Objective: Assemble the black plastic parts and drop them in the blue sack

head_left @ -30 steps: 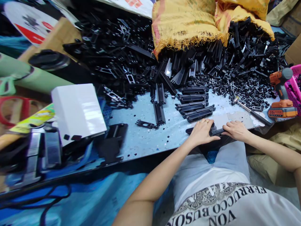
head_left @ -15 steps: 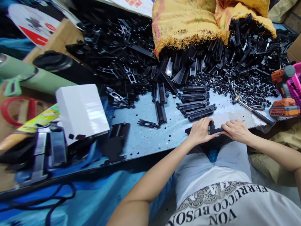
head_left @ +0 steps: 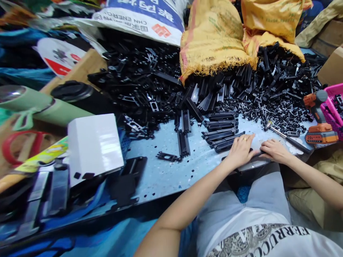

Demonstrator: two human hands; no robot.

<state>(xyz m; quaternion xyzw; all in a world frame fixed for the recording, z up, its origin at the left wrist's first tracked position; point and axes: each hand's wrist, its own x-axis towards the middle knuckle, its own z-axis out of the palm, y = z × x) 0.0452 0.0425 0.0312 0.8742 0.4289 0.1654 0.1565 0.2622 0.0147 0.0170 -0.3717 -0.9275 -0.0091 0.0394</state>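
Observation:
My left hand (head_left: 241,151) is at the table's front edge, its thumb and fingers closed around a black plastic bar (head_left: 259,154). The bar's far end meets the curled fingertips of my right hand (head_left: 274,151), which grip it from the other side. Most of the bar is hidden under both hands. Just beyond my left hand, several similar black bars (head_left: 222,135) lie side by side in a row. A hammer (head_left: 289,138) with a black handle rests to the right of my right hand.
An orange and grey cordless drill (head_left: 317,117) stands at the right by a pink basket (head_left: 333,103). Piles of black parts (head_left: 150,82) and small screws (head_left: 270,103) cover the back, below yellow sacks (head_left: 214,39). A white box (head_left: 95,146) sits left on the blue table (head_left: 166,178).
The view has tilted up, so everything sits lower in the picture. My left hand has shifted right, closer to my right hand, and its fingers reach farther forward over the bar.

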